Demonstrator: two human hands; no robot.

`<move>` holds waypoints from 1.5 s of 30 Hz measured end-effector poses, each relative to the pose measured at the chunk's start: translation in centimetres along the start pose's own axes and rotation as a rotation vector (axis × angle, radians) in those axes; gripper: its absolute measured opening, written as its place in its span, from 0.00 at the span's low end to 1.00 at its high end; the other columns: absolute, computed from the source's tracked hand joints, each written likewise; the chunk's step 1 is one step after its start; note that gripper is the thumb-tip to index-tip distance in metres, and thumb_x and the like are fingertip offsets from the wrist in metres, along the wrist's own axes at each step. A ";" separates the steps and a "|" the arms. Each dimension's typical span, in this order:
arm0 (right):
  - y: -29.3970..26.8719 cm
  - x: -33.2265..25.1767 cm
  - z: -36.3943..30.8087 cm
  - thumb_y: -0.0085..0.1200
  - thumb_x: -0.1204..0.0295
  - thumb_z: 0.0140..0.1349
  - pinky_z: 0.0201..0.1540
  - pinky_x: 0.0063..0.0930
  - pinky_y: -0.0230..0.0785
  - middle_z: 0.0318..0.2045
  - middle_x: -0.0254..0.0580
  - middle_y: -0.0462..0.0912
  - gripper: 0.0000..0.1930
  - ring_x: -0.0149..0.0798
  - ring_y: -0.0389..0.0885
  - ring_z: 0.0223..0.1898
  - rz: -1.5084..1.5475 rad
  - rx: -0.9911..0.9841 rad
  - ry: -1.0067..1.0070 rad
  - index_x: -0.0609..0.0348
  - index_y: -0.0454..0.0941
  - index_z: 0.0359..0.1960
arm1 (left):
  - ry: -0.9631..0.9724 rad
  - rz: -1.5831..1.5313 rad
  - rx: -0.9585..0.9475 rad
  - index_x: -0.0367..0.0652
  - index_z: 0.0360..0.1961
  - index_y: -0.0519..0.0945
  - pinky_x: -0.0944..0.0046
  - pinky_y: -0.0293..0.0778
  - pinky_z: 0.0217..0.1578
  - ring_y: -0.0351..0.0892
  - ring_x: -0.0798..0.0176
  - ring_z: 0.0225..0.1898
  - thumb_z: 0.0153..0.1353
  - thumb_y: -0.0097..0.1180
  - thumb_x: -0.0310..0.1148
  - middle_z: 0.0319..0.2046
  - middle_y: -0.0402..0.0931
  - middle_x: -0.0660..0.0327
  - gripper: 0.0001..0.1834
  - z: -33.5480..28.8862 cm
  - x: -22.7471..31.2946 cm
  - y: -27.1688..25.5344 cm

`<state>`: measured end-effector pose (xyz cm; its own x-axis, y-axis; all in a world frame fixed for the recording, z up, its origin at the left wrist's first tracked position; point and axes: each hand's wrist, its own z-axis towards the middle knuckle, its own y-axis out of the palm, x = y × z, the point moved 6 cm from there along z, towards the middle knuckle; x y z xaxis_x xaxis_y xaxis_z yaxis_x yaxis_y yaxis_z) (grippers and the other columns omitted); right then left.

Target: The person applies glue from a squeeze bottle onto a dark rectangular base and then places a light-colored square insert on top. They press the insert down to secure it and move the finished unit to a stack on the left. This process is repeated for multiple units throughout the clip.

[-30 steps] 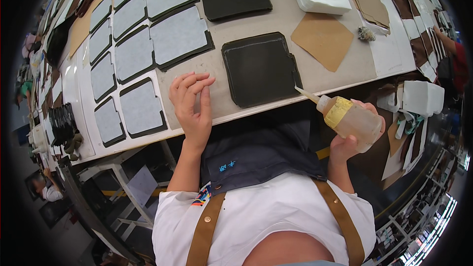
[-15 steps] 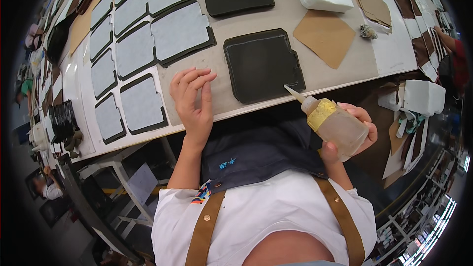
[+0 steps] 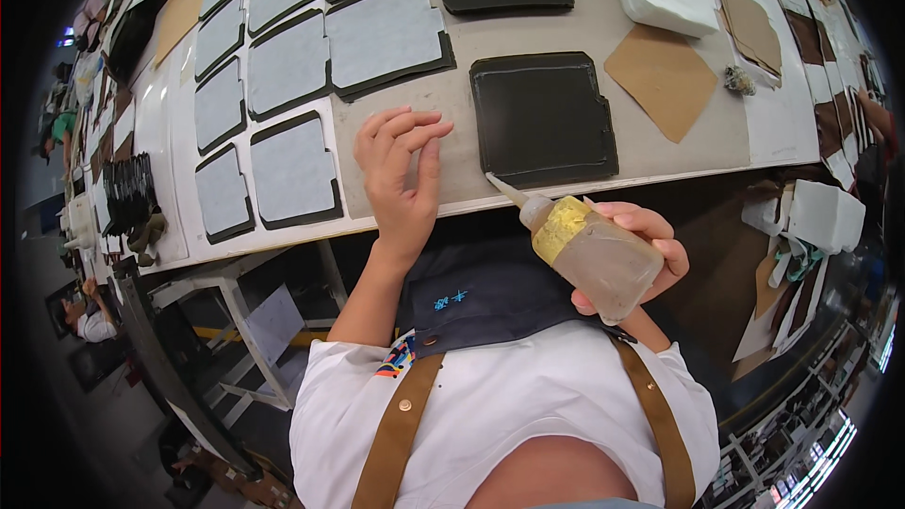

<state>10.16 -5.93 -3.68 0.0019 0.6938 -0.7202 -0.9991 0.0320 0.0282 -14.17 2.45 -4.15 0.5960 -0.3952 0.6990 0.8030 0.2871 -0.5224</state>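
The person's left hand (image 3: 403,174) lies out in front of the chest with its palm turned down and the wrist nearly straight. Its fingers (image 3: 415,132) are loosely bent and spread a little, the tips curled over toward the right, the thumb tucked alongside. The bare left forearm runs back from it to a short white sleeve. The right hand (image 3: 633,250) sits lower and closer to the body, fingers wrapped in a firm grasp, knuckles facing outward, thumb hidden underneath. The right forearm is mostly out of sight.
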 end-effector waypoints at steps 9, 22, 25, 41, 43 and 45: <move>-13.2 4.1 1.7 0.41 0.42 0.76 0.71 0.42 0.57 0.65 0.45 0.69 0.36 0.41 0.68 0.66 -0.152 0.948 0.270 0.62 0.61 0.69 | -0.031 0.000 -0.007 0.44 0.41 0.86 0.53 0.61 0.64 0.72 0.52 0.59 0.63 0.59 0.21 0.47 0.82 0.62 0.09 -0.2 -0.1 0.0; -14.5 2.2 10.0 0.54 0.72 0.72 0.74 0.37 0.53 0.69 0.51 0.67 0.24 0.46 0.64 0.72 -1.096 0.442 0.032 0.67 0.67 0.67 | -0.011 0.028 -0.040 0.46 0.42 0.85 0.50 0.58 0.67 0.72 0.52 0.59 0.63 0.59 0.22 0.47 0.82 0.63 0.09 0.1 0.3 0.3; -11.0 6.3 15.7 0.57 0.75 0.68 0.67 0.36 0.66 0.58 0.44 0.81 0.15 0.48 0.77 0.62 -0.978 0.001 0.086 0.60 0.81 0.56 | 0.012 0.048 -0.038 0.46 0.42 0.85 0.50 0.57 0.67 0.72 0.53 0.59 0.64 0.59 0.22 0.47 0.82 0.64 0.09 0.2 0.6 0.3; -12.7 16.4 19.1 0.65 0.66 0.64 0.36 0.36 0.72 0.33 0.38 0.84 0.10 0.38 0.81 0.33 -0.872 -0.094 0.474 0.62 0.81 0.35 | -0.003 0.029 -0.019 0.47 0.42 0.86 0.47 0.55 0.68 0.73 0.55 0.57 0.64 0.60 0.25 0.46 0.82 0.65 0.08 0.2 0.5 0.0; -15.7 17.2 19.4 0.65 0.64 0.65 0.37 0.36 0.75 0.34 0.36 0.85 0.12 0.35 0.81 0.34 -0.614 0.030 0.641 0.61 0.82 0.35 | 0.000 0.015 -0.020 0.47 0.42 0.86 0.47 0.55 0.68 0.73 0.55 0.57 0.64 0.60 0.25 0.46 0.82 0.65 0.08 0.4 0.6 0.2; -19.8 17.5 19.4 0.63 0.63 0.68 0.45 0.35 0.78 0.38 0.35 0.85 0.12 0.35 0.82 0.39 -0.102 0.391 0.638 0.59 0.82 0.40 | -0.001 0.008 -0.020 0.47 0.42 0.86 0.47 0.54 0.68 0.74 0.55 0.57 0.64 0.60 0.25 0.46 0.82 0.66 0.08 0.4 0.7 0.1</move>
<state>30.84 19.54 -3.41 -0.0503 0.1259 -0.9908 -0.9071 0.4093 0.0981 -13.65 2.58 -3.49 0.6023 -0.3918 0.6955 0.7980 0.2723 -0.5377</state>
